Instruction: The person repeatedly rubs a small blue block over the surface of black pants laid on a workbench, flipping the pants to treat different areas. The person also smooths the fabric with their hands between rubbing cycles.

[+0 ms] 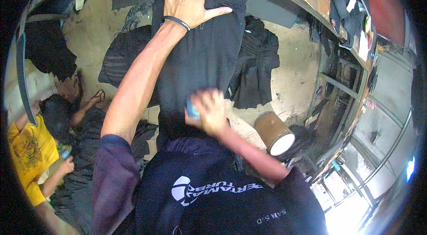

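A long black garment (198,57) stretches away from my body, with creases near its far end. My left hand (187,8) bears down on that far part, fingers curled against the cloth and thumb stretched out to the right. A dark band circles the left wrist. Closer to me, my right hand (209,112) is closed around a small blue block (192,109) over the near part of the cloth. Motion blurs this hand, and its fingers partly cover the block, so its exact kind is unclear.
More black clothes (255,66) lie on the floor on both sides. A brown drum (273,132) with a white end stands at right. Shelving (342,83) lines the right side. At lower left, a person in yellow (33,146) sits beside a dark cloth pile, holding a small bluish thing.
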`<state>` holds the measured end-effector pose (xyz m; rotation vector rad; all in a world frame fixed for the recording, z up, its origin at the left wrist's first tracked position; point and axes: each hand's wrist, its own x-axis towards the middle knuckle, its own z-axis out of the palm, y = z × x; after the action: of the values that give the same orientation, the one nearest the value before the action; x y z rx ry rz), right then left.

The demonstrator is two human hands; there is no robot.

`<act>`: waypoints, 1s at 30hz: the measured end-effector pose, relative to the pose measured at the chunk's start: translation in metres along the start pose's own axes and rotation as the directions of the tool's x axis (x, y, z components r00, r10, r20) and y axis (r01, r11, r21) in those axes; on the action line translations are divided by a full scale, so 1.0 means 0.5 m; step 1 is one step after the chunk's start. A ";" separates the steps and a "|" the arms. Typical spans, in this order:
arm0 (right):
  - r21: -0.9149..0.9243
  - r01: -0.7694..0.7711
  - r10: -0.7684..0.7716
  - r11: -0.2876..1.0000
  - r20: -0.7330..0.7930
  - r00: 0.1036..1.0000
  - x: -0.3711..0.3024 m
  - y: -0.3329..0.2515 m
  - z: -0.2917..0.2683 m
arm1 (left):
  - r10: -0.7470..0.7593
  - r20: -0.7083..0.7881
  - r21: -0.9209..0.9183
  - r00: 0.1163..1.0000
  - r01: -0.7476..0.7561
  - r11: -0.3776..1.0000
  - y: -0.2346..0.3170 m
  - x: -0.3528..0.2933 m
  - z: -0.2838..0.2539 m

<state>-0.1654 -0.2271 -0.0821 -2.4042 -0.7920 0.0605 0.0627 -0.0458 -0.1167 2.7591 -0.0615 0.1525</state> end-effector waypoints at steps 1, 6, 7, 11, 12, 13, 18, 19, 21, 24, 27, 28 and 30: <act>0.052 0.029 -0.031 0.998 0.046 0.998 -0.051 -0.025 -0.005 | -0.026 0.048 0.002 0.998 0.026 1.000 0.005 -0.003 -0.001; 0.085 -0.131 0.097 0.988 0.328 0.940 -0.217 0.015 -0.022 | -0.261 -0.293 0.077 0.920 0.294 0.953 0.037 0.028 0.002; 0.074 -0.128 0.097 0.989 0.326 0.940 -0.199 0.058 -0.023 | -0.434 -0.192 -0.008 0.880 0.440 0.898 0.038 0.042 0.004; 0.023 -0.029 0.025 0.999 0.160 0.987 0.031 0.204 -0.020 | -0.448 0.188 -0.130 0.874 0.475 0.871 -0.014 0.109 0.006; 0.013 0.060 -0.061 0.998 0.077 0.995 0.096 0.207 -0.019 | -0.417 0.192 -0.072 0.889 0.436 0.897 -0.036 0.119 0.006; -0.032 -0.019 0.020 0.999 0.046 0.999 0.135 0.191 -0.024 | -0.357 0.237 -0.049 0.904 0.378 0.924 -0.057 0.131 0.006; -0.045 -0.013 0.014 0.999 0.017 1.000 0.077 0.056 -0.054 | -0.210 0.141 -0.009 0.967 0.213 0.977 -0.122 0.157 0.015; -0.023 0.053 -0.053 0.998 0.009 0.999 0.041 0.044 -0.051 | -0.204 0.149 -0.046 0.968 0.213 0.976 -0.130 0.160 0.012; 0.182 0.000 -0.053 0.983 0.289 0.956 -0.024 0.045 -0.054 | -0.160 0.162 -0.106 0.974 0.178 0.978 -0.133 0.164 0.012; 0.067 0.059 -0.075 0.996 0.257 0.963 0.063 0.094 -0.079 | -0.160 0.228 -0.192 0.960 0.206 0.960 -0.134 0.165 0.010; -0.013 0.006 -0.005 1.000 0.096 0.995 0.101 0.097 -0.075 | -0.242 0.278 -0.141 0.929 0.289 0.947 -0.133 0.164 0.012; -0.007 -0.009 0.009 1.000 0.088 0.996 0.087 0.086 -0.072 | -0.221 0.349 -0.189 0.911 0.300 0.935 -0.135 0.161 0.012; 0.039 0.010 -0.019 0.999 0.239 0.971 0.026 0.063 -0.086 | -0.226 0.284 -0.239 0.932 0.297 0.925 -0.137 0.161 0.017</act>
<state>-0.1286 -0.2626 -0.0626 -2.3832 -0.9074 0.3625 0.1477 0.0127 -0.1402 2.4579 0.2077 -0.2611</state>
